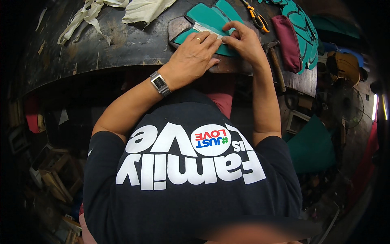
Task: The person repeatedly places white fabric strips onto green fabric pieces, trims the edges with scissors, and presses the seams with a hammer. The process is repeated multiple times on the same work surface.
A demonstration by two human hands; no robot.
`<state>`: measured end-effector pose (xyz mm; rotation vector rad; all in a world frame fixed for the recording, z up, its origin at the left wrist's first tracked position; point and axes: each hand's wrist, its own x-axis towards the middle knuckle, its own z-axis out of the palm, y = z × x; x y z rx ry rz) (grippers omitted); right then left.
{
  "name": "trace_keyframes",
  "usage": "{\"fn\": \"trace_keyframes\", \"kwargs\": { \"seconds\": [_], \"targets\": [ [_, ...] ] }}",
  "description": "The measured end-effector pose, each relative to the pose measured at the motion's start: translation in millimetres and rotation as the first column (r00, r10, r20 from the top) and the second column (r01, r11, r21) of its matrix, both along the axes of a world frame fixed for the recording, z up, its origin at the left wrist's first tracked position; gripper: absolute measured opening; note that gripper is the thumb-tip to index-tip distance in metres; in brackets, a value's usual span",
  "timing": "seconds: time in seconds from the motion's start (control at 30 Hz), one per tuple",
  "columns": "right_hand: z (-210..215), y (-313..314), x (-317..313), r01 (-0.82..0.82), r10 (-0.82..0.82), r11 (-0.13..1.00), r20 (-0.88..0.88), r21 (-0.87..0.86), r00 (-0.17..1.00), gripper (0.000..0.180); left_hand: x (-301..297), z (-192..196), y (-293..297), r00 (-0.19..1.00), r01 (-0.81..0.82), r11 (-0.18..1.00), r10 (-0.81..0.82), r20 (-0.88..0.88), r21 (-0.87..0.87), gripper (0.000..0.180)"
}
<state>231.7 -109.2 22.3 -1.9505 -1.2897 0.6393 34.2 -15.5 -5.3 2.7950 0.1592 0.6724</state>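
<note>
On the dark workbench, flat green pieces [203, 15] with black edges lie over a worn block [176, 28]. A narrow white strip [202, 27] runs across the green material. My left hand [193, 55], with a ring and a wristwatch, lies with fingers stretched out on the strip and the green piece. Close beside it, my right hand [245, 44] has thumb and forefinger pinched together at the strip's right end. The fingers partly hide the strip, so its full length does not show.
Right of the hands lie orange-handled scissors [258, 18], a hammer [277, 65], a maroon pouch [285, 42] and a pile of green cut pieces [304, 30]. Pale fabric strips [90, 14] and a cream cloth [146, 9] are at the left. A fan [350, 106] stands beyond the bench.
</note>
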Motion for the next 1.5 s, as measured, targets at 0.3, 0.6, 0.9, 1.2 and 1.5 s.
{"fn": "trace_keyframes", "kwargs": {
  "seconds": [0.3,0.6,0.9,1.2,1.5],
  "targets": [
    [-2.5,-28.2,-4.0,0.177,-0.181,0.983,-0.091,-0.048,0.979,0.022,-1.9,-9.3,-6.6,1.000,-0.012,1.000,0.012,0.011,0.020,0.057],
    [5.3,-28.8,11.3,0.075,-0.076,0.997,-0.080,-0.014,0.994,0.017,-2.9,-8.2,-7.2,1.000,-0.017,0.999,0.018,-0.018,0.030,0.057],
    [-3.6,-23.9,15.9,0.089,-0.086,0.994,0.040,-0.061,0.995,0.027,0.4,-5.8,-11.1,0.999,-0.041,0.999,0.041,-0.003,0.002,0.058],
    [2.0,-36.0,8.3,0.117,-0.111,0.993,0.179,-0.028,0.978,0.021,7.8,-3.1,-19.6,0.996,-0.086,0.995,0.088,-0.036,0.046,0.062],
    [-2.4,-43.6,14.8,0.152,-0.157,0.985,0.060,0.084,0.986,0.020,13.3,-5.9,-25.2,0.990,-0.108,0.985,0.118,-0.071,0.137,0.064]
  ]
}}
